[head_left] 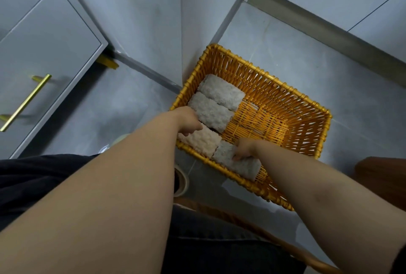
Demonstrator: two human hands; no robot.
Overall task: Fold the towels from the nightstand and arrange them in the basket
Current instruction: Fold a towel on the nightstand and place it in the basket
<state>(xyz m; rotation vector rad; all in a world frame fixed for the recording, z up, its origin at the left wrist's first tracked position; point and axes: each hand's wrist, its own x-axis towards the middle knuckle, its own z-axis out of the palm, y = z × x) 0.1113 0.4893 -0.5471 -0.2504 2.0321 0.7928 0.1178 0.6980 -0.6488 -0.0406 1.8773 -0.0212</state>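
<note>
Wicker, yellow-orange: rectangular basket (274,91) on the grey tile floor (285,43), far-left corner tucked against a projecting wall corner (153,21).

Four white, nubbly towels are inside, all folded into short thick blocks.
- First towel (220,92): by the basket's far-left corner, lying across from the left edge.
- Second towel (211,112): just beside the first on its near side, long sides touching.
- Third towel (201,142): near-left corner, next in the same row along the left edge.
- Fourth towel (246,167): along the near edge, its end butted against the third.

The woven bottom shows to the right of the row.

Left grip (189,121): reaches in over the left edge with fingers curled down round the left end of the third towel, holding it.

Right grip (245,149): on top of the fourth towel, fingers bent, tips on the cloth. Whether it pinches the towel or only presses on it, cannot tell.

Both forearms are bare.

Surroundings: a grey drawer front (55,54) with a brass bar handle (26,102) at left. Dark trousers (208,240) at the bottom of view, and a shoe toe (181,181) on the floor just outside the basket's near edge.
</note>
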